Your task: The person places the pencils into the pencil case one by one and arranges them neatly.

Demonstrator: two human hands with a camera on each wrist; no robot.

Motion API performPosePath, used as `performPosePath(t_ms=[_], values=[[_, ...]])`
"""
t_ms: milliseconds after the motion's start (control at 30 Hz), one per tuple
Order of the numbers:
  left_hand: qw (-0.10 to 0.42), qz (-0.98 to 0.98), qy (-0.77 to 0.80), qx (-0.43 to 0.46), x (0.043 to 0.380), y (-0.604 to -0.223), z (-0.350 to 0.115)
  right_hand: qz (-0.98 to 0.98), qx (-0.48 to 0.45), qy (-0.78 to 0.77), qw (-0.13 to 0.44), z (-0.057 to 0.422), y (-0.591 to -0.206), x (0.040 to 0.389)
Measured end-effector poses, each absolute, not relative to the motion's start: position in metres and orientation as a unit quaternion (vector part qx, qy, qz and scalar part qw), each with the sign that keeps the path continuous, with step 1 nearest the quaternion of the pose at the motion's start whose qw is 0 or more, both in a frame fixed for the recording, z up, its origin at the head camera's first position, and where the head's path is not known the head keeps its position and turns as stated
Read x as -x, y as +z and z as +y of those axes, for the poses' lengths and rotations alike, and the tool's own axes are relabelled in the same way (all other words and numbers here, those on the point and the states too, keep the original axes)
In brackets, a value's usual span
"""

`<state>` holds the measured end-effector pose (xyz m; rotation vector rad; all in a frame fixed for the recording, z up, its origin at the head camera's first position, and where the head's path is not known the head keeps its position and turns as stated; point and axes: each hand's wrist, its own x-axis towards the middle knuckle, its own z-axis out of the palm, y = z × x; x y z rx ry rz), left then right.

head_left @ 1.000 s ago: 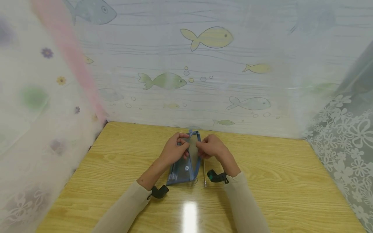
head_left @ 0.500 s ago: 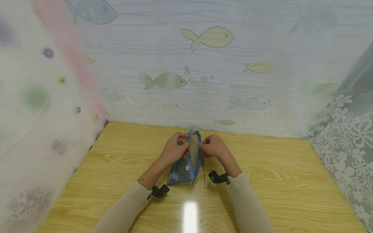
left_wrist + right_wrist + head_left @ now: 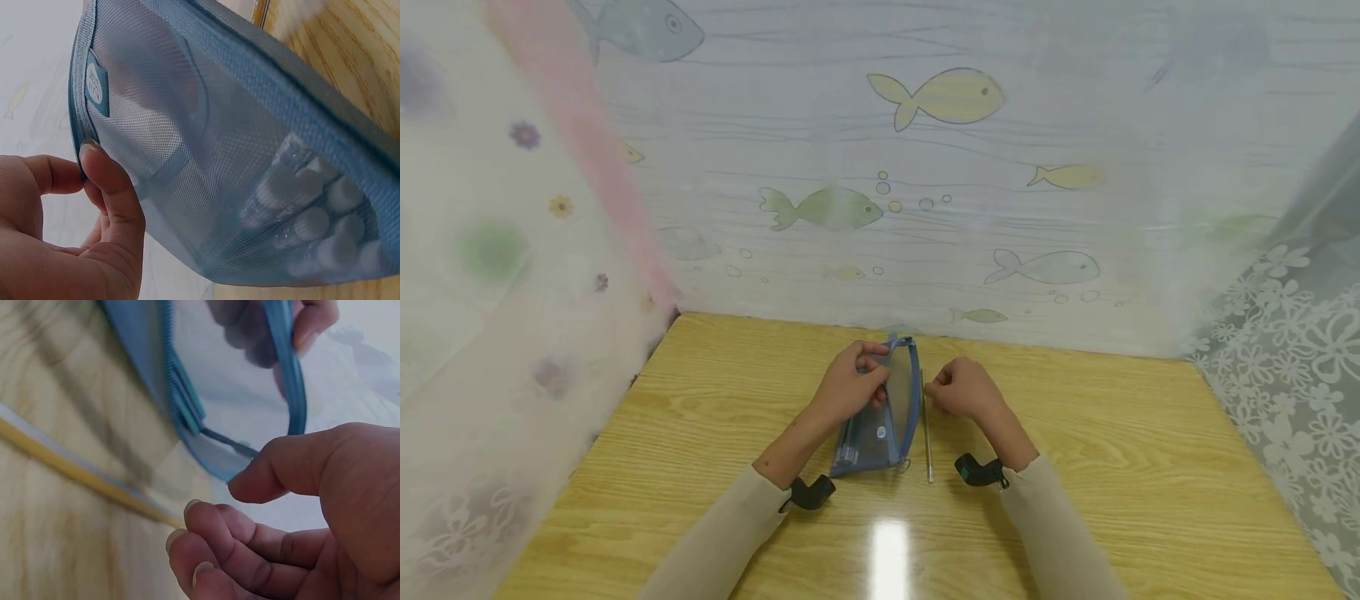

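Note:
A blue mesh zip pouch (image 3: 868, 437) stands on the table with its zip side spread apart. My left hand (image 3: 848, 390) pinches its upper rim between thumb and index finger, clearest in the left wrist view. Several white-ended, pen-like items (image 3: 312, 225) show through the mesh at the bottom. A thin pencil-like stick (image 3: 928, 446), yellow and silvery, lies right of the pouch. My right hand (image 3: 966, 392) is just right of the stick, fingertips close to its far end. The right wrist view shows a gap between thumb and loosely bent fingers (image 3: 209, 528), with nothing held.
The wooden table (image 3: 1112, 467) extends on both sides of the pouch. A fish-patterned curtain (image 3: 820, 275) hangs along its back edge, and a lace-flowered curtain (image 3: 1300, 400) borders the right side. Each wrist carries a black camera (image 3: 977, 471).
My right hand has left the pouch's zip edge and moved right, toward the stick. The left hand keeps its pinch on the rim, and the pouch has barely moved.

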<state>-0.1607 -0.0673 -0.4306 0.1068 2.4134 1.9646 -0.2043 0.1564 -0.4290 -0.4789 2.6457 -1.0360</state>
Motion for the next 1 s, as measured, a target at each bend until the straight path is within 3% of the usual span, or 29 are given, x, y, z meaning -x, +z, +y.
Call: performPosePath(t_ms=[433, 1000], values=[[0.013, 0.776, 0.630, -0.033, 0.162, -0.432, -0.068, 0.940, 0.122, -0.293, 0.122, 0.151, -0.451, 0.203], [0.016, 0.778, 0.627, -0.029, 0.162, -0.430, -0.069, 0.955, 0.107, -0.258, 0.102, 0.147, -0.453, 0.201]])
